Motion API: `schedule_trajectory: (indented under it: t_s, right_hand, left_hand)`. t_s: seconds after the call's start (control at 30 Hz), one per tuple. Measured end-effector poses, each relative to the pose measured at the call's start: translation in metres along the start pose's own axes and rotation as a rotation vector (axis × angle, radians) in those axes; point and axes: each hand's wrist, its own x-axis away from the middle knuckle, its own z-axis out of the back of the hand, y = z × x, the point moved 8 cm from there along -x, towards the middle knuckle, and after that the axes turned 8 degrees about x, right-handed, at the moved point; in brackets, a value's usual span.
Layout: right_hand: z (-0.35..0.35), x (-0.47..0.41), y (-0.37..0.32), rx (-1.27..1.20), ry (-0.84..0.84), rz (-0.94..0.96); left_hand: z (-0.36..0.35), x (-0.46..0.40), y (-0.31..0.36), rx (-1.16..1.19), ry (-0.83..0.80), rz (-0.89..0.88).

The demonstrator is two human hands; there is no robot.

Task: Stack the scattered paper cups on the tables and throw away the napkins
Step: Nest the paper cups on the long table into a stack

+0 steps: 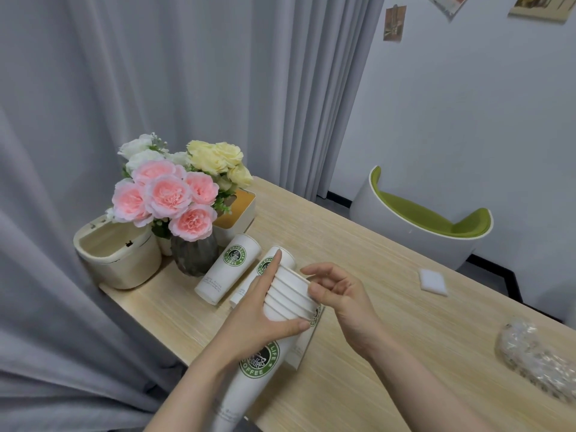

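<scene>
Item counts, table view
stack of nested cups (288,294) x1, about six rims; loose cups x3; napkin (432,282) x1; vase (194,254) x1; hands x2

A stack of white cups (282,302) with green coffee logos is held tilted above the table, rims pointing away; two single cups lie on their sides near the vase, one (229,268) just left of the other (265,269); a white napkin (432,282) lies flat, well apart to the right.
</scene>
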Motion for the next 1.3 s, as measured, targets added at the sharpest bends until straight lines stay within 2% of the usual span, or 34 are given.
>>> schedule_trajectory:
  t_s: [0.1,0.2,0.33,0.53,0.7,0.9,1.3]
  right_hand:
    - [-0.002,-0.004,-0.003,0.041,-0.038,0.023]
    - [0.012,-0.016,0.002,0.148,0.010,0.042]
    - [0.048,-0.037,0.044,0.447,0.108,-0.053]
    - [0.069,-0.054,0.106,0.630,0.090,-0.191]
    - [0.072,-0.066,0.152,0.670,-0.043,-0.304]
    - [0.085,-0.069,0.168,0.646,-0.015,-0.329]
    - [0.097,-0.050,0.096,0.441,0.106,-0.245]
  left_hand:
    - [0.009,0.003,0.001,-0.021,0.077,-0.016]
    - [0.016,0.005,0.003,-0.057,0.127,-0.031]
    - [0.027,0.010,-0.001,-0.065,0.176,-0.013]
    - [0.041,0.017,-0.010,-0.054,0.194,0.019]
    - [0.050,0.027,-0.013,-0.052,0.214,0.041]
    - [0.055,0.031,-0.016,-0.052,0.220,0.053]
    - [0.043,0.020,-0.014,-0.053,0.167,0.048]
